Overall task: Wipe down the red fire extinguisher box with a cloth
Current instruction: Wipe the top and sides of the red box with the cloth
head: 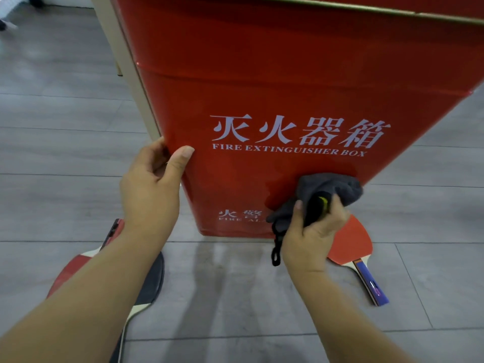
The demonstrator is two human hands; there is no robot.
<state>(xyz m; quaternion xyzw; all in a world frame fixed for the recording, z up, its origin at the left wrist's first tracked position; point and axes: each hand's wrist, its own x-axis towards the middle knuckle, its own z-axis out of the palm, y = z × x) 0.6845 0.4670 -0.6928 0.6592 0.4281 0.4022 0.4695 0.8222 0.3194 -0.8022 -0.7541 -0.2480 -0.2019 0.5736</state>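
Observation:
The red fire extinguisher box stands on the floor, its front bearing white Chinese characters and the words FIRE EXTINGUISHER BOX. My left hand grips the box's lower left edge, thumb on the front face and fingers wrapped around the side. My right hand is closed on a dark grey cloth with a black and yellow-green part, and presses it against the lower right of the box front. A black looped cord hangs from the cloth. The cloth covers part of the lower white lettering.
A red table tennis paddle with a blue-purple handle lies on the grey plank floor, right of the box base. Another red and black paddle lies under my left forearm. A beige frame runs along the box's left side.

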